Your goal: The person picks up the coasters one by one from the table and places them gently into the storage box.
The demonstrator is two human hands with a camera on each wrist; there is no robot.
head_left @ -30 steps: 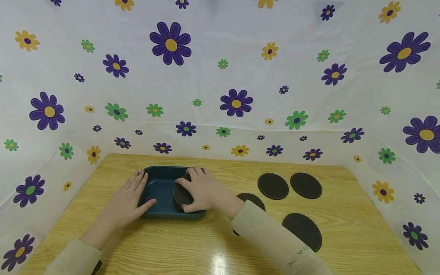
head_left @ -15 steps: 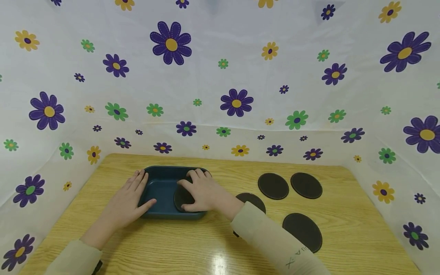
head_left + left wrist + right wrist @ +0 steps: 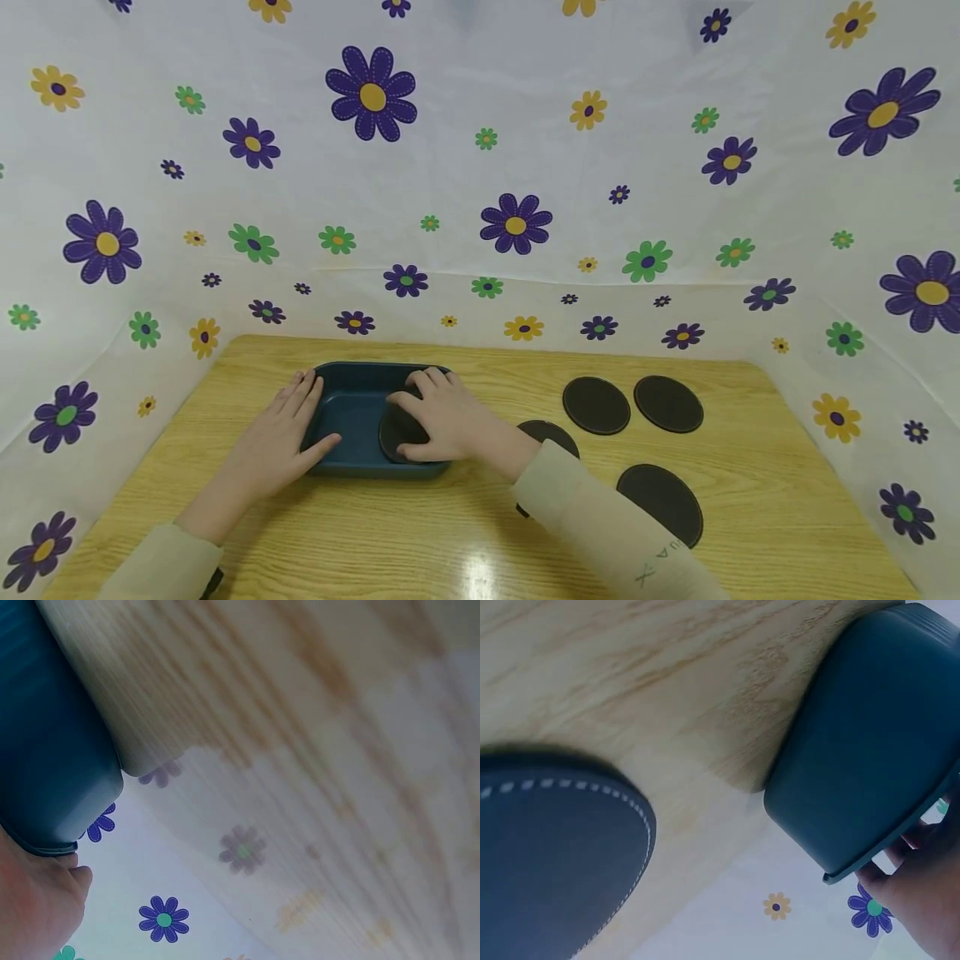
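Observation:
A dark blue rectangular tray (image 3: 352,417) stands on the table at left of centre. Along its left rim lies my left hand (image 3: 273,433), fingers straight and thumb pointing over the inside. A round black coaster (image 3: 396,429) lies in the right part of the tray, partly hidden under my right hand (image 3: 442,421). The fingers of that hand are spread and bent loosely over the coaster, thumb near the front wall. In the right wrist view the right hand's fingers (image 3: 907,855) show at the tray's rim. The left wrist view has the left hand (image 3: 41,907) below the tray's edge.
Right of the tray, several more black coasters lie on the wooden table (image 3: 360,542): two at the back (image 3: 596,406), one (image 3: 660,504) nearer the front, and one (image 3: 551,435) partly behind the right forearm. A white flowered cloth (image 3: 450,167) surrounds the table.
The coaster under my right hand has gone down from a raised position to lie flat in the tray. The right fingers have loosened slightly around it. My left hand stays put.

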